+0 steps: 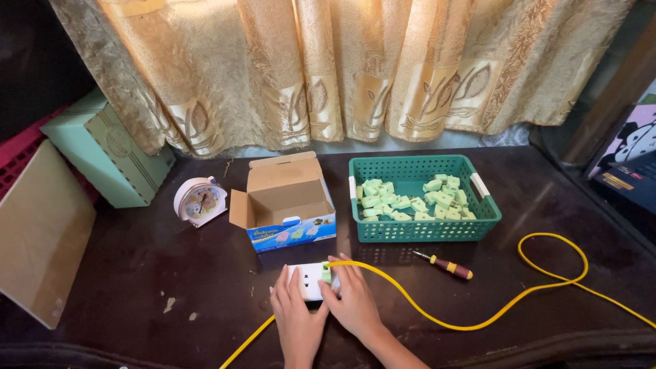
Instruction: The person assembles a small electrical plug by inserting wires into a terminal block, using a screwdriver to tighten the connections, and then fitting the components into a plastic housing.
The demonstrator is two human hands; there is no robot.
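A white power strip (pixel 307 279) lies on the dark table near its front edge. My left hand (pixel 295 321) rests on the strip's left side and holds it down. My right hand (pixel 354 301) covers the strip's right end, fingers on a small pale green plug adapter (pixel 326 272) that sits on the strip. A yellow cable (pixel 478 318) runs from the strip under my right hand, loops to the right and passes off the frame's edge.
A green basket (pixel 425 231) of several pale green adapters stands behind. An open cardboard box (pixel 283 205), a small round clock (pixel 199 201), a mint-green box (pixel 102 150) and a screwdriver (pixel 445 264) lie around. A curtain (pixel 342 68) hangs behind.
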